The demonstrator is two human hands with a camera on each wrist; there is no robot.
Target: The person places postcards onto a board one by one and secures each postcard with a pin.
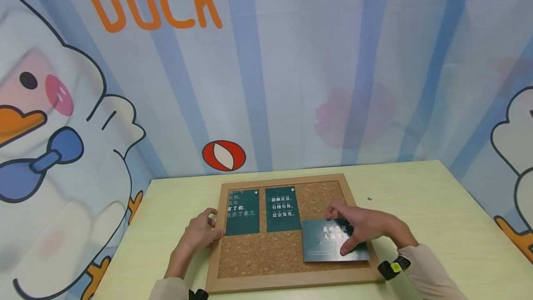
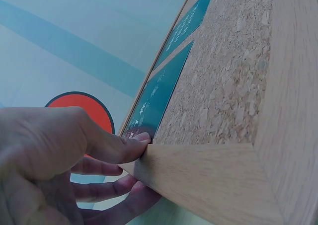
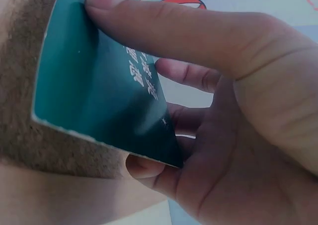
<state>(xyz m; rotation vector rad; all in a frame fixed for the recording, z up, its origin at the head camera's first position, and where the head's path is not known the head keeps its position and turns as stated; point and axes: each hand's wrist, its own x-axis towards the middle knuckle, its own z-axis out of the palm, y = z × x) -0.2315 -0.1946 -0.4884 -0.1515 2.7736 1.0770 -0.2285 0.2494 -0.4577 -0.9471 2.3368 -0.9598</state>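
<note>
A wood-framed cork board (image 1: 258, 263) lies on the table. My left hand (image 1: 199, 230) grips its left side, thumb over the frame and fingers at the outer edge; the left wrist view shows this hand (image 2: 64, 160) close up. In my right hand (image 1: 366, 226) is a dark green card (image 1: 312, 242) with white Chinese characters, held over the board's lower right part. The right wrist view has the thumb pressed on the face of this card (image 3: 64, 71), with fingers behind and along its edge. Two similar cards (image 1: 243, 223) (image 1: 283, 221) sit side by side on the upper left cork.
Each card on the cork has a small pin (image 1: 293, 189) near its top right corner. A small dark object (image 1: 369, 198) lies on the pale yellow table (image 1: 420, 198) right of the board. Behind hangs a blue-striped curtain (image 1: 300, 82) with duck drawings.
</note>
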